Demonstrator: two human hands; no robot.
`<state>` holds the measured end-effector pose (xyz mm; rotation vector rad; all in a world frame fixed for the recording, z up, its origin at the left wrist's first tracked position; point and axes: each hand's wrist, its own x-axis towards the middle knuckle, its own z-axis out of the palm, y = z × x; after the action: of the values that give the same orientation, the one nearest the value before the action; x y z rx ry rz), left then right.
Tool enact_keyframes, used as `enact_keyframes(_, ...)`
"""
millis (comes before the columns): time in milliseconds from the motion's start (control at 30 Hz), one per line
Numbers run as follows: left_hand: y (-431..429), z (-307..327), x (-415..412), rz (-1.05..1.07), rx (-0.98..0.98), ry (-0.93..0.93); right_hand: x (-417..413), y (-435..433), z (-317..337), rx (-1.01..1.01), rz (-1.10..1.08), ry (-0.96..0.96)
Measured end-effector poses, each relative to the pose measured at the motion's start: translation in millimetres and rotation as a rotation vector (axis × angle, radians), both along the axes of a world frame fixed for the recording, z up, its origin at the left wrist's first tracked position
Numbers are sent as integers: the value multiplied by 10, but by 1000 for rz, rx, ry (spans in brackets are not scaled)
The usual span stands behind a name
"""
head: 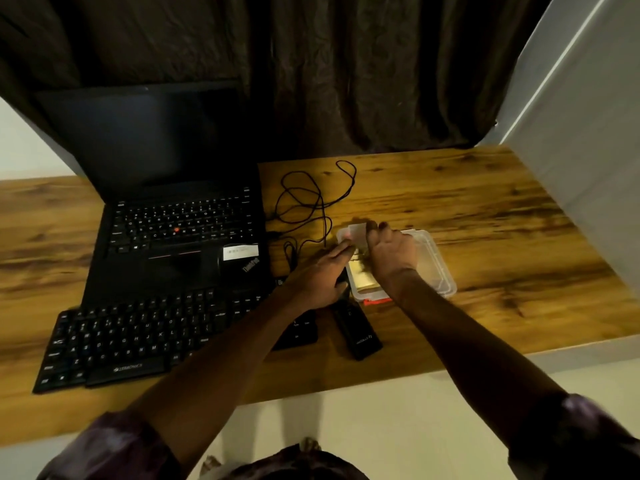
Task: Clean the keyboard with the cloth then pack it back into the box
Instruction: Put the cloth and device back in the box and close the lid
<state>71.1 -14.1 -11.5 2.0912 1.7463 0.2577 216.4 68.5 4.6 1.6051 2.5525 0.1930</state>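
Keyboard point(138, 337) lies near left on the bench point(485, 209). At the box point(436, 268), hands close together — left hand point(320, 275) flat against its side, right hand point(391, 252) curled over the cloth point(362, 277), grip unclear. Tugging could drag the box.

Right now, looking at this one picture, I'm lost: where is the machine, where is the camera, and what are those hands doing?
There is no machine here: a person works with bare hands, and the single picture comes from a camera worn on the head, looking down. On the wooden table stand an open black laptop, a separate black keyboard in front of it, a loose black cable, a dark oblong object and a clear plastic box with what looks like a yellowish cloth inside. The left hand rests against the box's side, fingers fairly straight. The right hand is over the box with curled fingers; blur hides whether it grips anything.
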Motion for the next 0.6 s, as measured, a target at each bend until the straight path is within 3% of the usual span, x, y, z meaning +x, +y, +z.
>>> enact_keyframes(100,18,10,4,31,-35,-18,70,36,13,-17,39,110)
enact_keyframes(267,23,29,-7,46,-34,-68,63,9,-51,-343,15,430)
enact_keyframes(400,26,32,10,54,-56,-42,50,-32,-10,-418,17,388)
enact_keyframes(600,-2,37,-4,67,-50,-133,66,-116,-92,-350,22,340)
